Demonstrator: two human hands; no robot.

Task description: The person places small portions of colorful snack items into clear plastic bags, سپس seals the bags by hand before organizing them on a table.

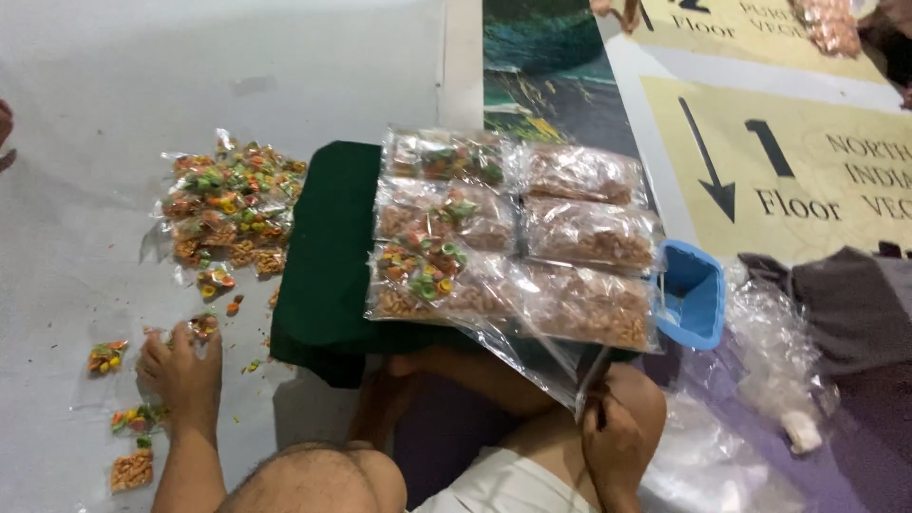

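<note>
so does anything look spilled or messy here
Yes. Loose colourful snack pieces lie scattered on the grey floor beside the heap of small packets, near the left hand. The packets on the green board sit in neat rows.

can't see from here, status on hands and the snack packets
Left hand flat on floor, touching small packet. Right hand pinching clear plastic strip. Filled packets stacked on green cloth.
</note>
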